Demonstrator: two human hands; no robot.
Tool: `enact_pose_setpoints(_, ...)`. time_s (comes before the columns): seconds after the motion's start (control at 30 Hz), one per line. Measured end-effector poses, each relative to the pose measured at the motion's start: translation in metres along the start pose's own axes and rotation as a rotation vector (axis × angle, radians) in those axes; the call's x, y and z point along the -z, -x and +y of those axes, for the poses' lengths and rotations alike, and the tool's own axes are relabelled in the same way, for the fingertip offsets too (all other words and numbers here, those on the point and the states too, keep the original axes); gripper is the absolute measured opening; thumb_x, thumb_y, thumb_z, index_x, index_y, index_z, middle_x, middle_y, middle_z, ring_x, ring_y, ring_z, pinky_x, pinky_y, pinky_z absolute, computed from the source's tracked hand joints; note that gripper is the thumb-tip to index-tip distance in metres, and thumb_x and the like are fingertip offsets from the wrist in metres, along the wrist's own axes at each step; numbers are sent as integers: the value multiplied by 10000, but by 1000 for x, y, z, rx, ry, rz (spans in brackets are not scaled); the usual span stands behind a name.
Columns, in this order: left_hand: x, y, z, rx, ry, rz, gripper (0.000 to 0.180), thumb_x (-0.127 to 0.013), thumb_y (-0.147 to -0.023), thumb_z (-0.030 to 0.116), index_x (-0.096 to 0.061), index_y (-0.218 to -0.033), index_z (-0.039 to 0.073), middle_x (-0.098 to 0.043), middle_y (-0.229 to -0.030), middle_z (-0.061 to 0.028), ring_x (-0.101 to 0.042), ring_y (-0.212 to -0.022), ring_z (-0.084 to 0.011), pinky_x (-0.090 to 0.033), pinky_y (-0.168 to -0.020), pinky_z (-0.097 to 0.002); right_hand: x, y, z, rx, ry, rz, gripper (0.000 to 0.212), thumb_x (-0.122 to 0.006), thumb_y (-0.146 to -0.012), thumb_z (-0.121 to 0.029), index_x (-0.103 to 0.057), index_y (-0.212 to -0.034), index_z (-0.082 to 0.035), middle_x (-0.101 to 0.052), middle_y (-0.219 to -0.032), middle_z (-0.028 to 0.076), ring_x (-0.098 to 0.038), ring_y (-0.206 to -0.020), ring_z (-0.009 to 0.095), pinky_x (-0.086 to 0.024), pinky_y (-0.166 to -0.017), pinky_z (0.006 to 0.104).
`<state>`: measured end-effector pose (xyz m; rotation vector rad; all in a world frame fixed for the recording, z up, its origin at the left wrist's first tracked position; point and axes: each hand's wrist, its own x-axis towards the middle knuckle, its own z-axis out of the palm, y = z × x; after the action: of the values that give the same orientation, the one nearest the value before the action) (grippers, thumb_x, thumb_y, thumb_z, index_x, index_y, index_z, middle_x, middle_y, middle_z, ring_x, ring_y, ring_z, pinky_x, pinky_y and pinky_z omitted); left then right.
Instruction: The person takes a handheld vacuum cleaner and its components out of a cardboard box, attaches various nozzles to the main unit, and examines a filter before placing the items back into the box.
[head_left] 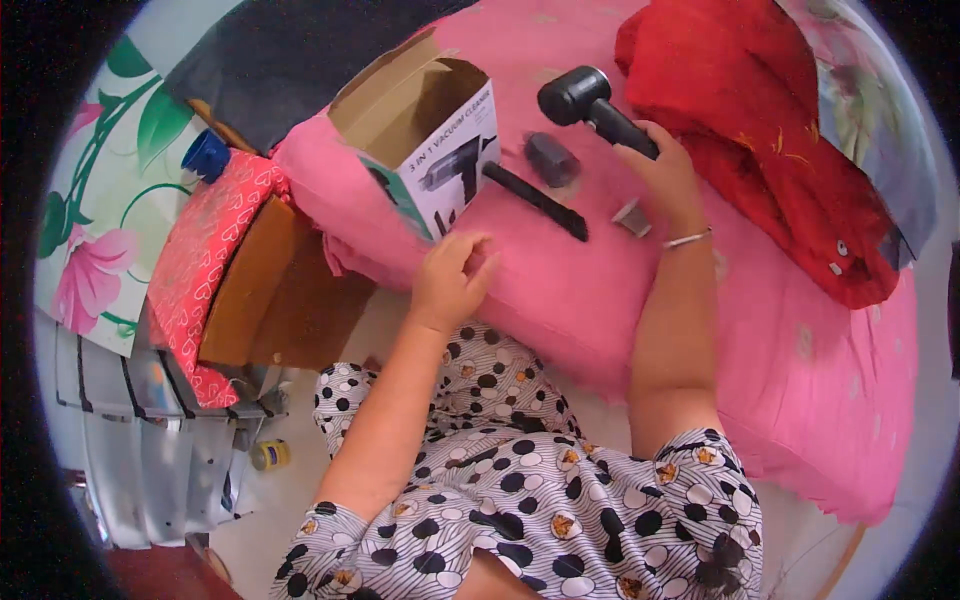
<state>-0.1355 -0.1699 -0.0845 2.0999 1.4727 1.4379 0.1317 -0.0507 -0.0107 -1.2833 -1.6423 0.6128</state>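
Note:
My right hand (668,180) is closed around the handle of a black handheld vacuum cleaner (575,98), lifted above the pink bed. Half-curled and holding nothing, my left hand (455,280) rests by the bed's near edge, close to the lower corner of an open cardboard vacuum cleaner box (455,170). Between the box and the vacuum lie a long black nozzle (537,200) and a dark grey, translucent-looking piece (551,160). A small whitish cup-shaped part (632,217) sits near my right wrist.
Red cloth (740,110) lies heaped on the pink bedcover (800,390) at the right. To the left, a brown wooden piece (265,280) bears a red heart-patterned cloth (215,270) and a blue cup (206,156). A yellow-labelled jar (270,455) stands on the floor beside a metal rack (165,470).

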Motion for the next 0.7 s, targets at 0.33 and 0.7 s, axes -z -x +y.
enact_pose_setpoints(0.33,15,-9,-10,144,31,-16,928,-717,-721,515,-302,-1347,-31,-590,-1100,-248,-604,-976,-400,-481,-842,-406,-42,27,-39,581,98,-477,487,-779,-611,-59,-627,-1072,-98,-607,-970,75,-597,-918,247,-485,-802,331)
enact_pose_setpoints(0.7,-5,-7,-17,24,154,42,782,-772,-676,197,-348,-1310,24,-585,-1124,-192,-576,-1064,-312,-457,-911,-375,-48,28,-24,198,-198,-829,374,-772,-702,-125,-633,-1044,-61,-644,-947,24,-583,-906,132,-475,-789,295)
